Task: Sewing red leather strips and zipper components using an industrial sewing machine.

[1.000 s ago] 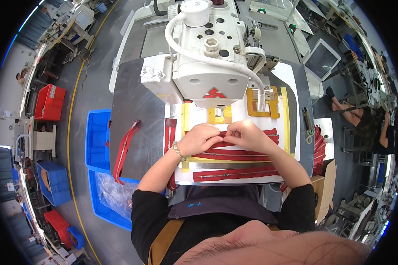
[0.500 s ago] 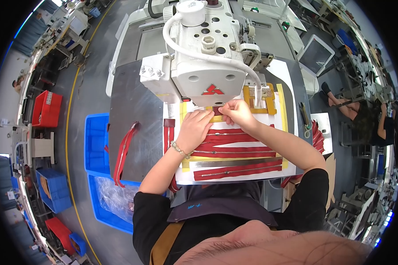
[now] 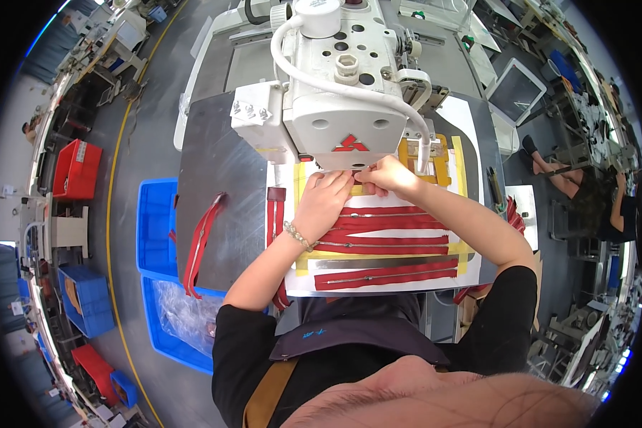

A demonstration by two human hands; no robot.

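Under the head of a white sewing machine (image 3: 342, 118), both my hands meet at a small dark red piece (image 3: 355, 173), mostly covered by my fingers. My left hand (image 3: 324, 203) lies flat with its fingers stretched out, fingertips at the piece's left side. My right hand (image 3: 391, 177) pinches the piece from the right, its other fingers curled. Just below my hands, red zippers (image 3: 389, 246) with metal teeth lie across a white sheet edged with yellow tape. A separate red zipper (image 3: 385, 274) rests nearest to me, and one with a dark red end tab (image 3: 276, 195) stands lengthwise beside my left forearm.
A yellow clamp frame (image 3: 442, 160) sits right of the machine head. Another red zipper (image 3: 201, 246) hangs over the grey table's left side. Blue bins (image 3: 155, 246) stand at the left, one holding clear plastic. Scissors (image 3: 495, 187) and bundled red zippers lie at the right edge.
My fingers have drawn closer together over the dark red piece, and less of it shows. The whole view has shifted slightly. The zippers lie as before.
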